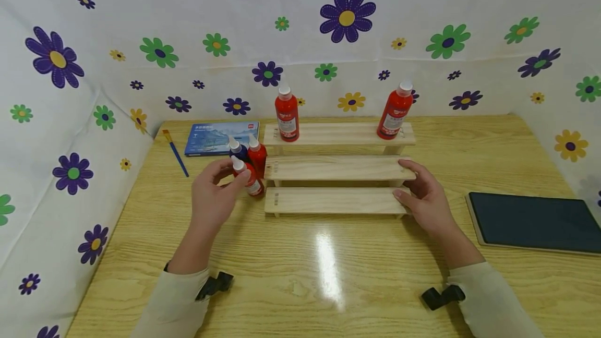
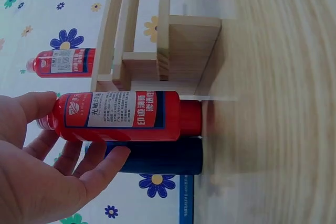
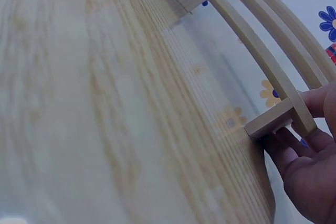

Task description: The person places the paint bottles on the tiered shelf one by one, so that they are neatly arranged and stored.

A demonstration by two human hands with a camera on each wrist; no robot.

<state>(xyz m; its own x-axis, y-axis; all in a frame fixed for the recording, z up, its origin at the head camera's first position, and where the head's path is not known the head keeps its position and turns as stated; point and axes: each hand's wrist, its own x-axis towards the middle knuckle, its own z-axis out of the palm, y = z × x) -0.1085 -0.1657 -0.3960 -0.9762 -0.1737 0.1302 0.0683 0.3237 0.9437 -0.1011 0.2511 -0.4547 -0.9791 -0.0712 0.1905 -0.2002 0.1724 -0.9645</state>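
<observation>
My left hand point(image 1: 213, 192) holds a red bottle point(image 1: 254, 185) with a white pointed cap, just left of a three-step wooden rack point(image 1: 338, 201). In the left wrist view, thumb and fingers grip this labelled red bottle point(image 2: 118, 116) near its cap. Behind it stand another red bottle point(image 1: 257, 156) and a dark blue bottle point(image 1: 238, 151). At the rack's right end, my right hand point(image 1: 426, 197) grips the lower steps, also seen in the right wrist view around the rack's end point(image 3: 273, 118). Two red bottles stand on the top step, one left point(image 1: 287, 116) and one right point(image 1: 395, 113).
A blue flat box point(image 1: 220, 139) and a paintbrush point(image 1: 176, 153) lie at the back left. On the right lies a dark tablet point(image 1: 535, 221). A flower-print cloth point(image 1: 300, 46) hangs behind the wooden table point(image 1: 281, 270) and along its sides.
</observation>
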